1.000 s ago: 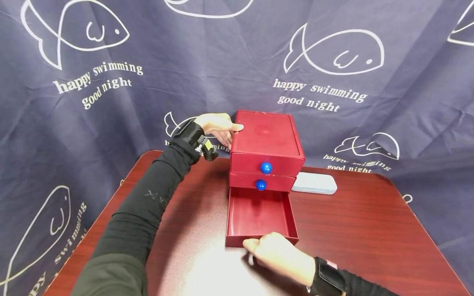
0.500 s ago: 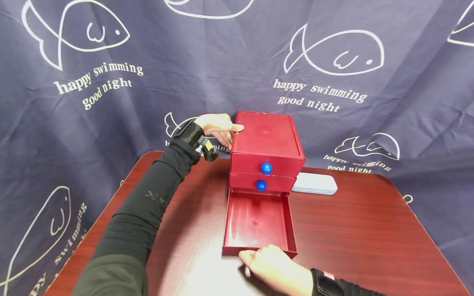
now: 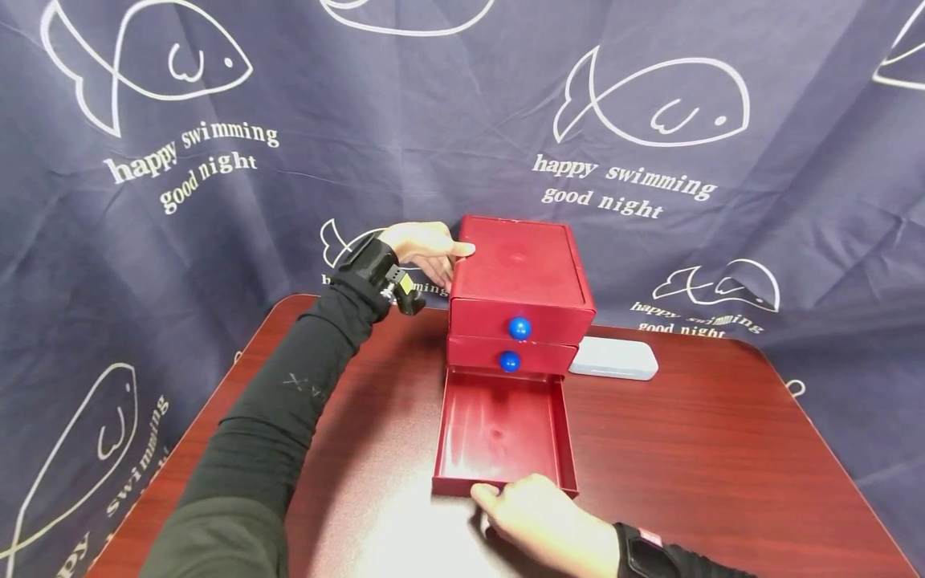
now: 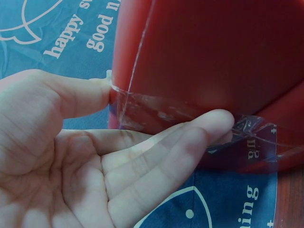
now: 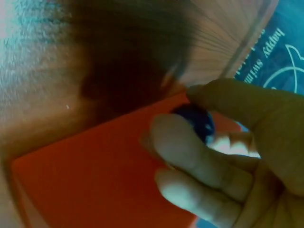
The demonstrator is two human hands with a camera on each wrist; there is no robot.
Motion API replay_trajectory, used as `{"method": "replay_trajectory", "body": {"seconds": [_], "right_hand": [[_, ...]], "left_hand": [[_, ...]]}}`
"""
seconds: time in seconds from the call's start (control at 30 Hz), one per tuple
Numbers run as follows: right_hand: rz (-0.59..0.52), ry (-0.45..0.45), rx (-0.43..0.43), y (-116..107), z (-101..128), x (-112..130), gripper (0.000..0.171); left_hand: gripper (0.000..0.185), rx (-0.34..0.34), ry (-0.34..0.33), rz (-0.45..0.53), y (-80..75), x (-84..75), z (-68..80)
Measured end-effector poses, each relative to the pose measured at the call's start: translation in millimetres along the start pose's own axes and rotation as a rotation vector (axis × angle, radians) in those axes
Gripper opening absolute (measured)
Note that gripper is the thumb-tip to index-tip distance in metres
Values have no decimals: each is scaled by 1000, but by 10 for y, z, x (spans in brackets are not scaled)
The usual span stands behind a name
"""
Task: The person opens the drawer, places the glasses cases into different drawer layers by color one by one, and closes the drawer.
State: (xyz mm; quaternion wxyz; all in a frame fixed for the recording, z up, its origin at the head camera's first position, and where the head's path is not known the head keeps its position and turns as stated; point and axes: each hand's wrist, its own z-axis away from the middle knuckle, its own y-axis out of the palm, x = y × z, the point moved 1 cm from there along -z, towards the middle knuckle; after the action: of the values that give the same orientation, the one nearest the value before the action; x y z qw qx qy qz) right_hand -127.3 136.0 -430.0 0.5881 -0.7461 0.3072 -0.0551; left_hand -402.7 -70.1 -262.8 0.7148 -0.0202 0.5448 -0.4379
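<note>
A small red drawer cabinet [image 3: 516, 257] stands on the table, its upper two drawers closed, each with a blue knob [image 3: 519, 327]. The lowest drawer [image 3: 499, 433] is pulled far out; its inside is bare. My right hand [image 3: 538, 514] is at the front of this drawer; in the right wrist view, thumb and fingers pinch its dark blue knob [image 5: 197, 121]. At the cabinet's rear left corner is my left hand [image 3: 426, 242], thumb on the top edge. In the left wrist view its nearly straight fingers [image 4: 156, 166] rest against the red wall, near clear tape.
A light blue-white, flat case [image 3: 614, 358] lies right of the cabinet on the reddish wooden table [image 3: 694, 449]. Behind the table hangs a dark blue curtain [image 3: 433, 104] with white fish drawings, close to the cabinet's back.
My right hand has drawn the lowest drawer farther out toward me, then let it slide back slightly in the last half second. The left hand and cabinet stay put.
</note>
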Motion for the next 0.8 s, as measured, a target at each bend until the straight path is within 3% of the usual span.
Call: {"method": "replay_trajectory", "body": {"seconds": [0.23, 0.47, 0.63, 0.8], "right_hand": [[-123, 22, 22, -252, 8, -265, 35], [4, 110, -96, -498, -13, -758, 44], [71, 210, -169, -592, 28, -1190, 37], [48, 323, -111, -571, 145, -1585, 32]], "left_hand": [[49, 19, 8, 1, 0, -4, 8], [49, 20, 14, 6, -13, -1, 7], [51, 24, 17, 10, -9, 8, 1], [50, 19, 16, 0, -10, 12, -5]]}}
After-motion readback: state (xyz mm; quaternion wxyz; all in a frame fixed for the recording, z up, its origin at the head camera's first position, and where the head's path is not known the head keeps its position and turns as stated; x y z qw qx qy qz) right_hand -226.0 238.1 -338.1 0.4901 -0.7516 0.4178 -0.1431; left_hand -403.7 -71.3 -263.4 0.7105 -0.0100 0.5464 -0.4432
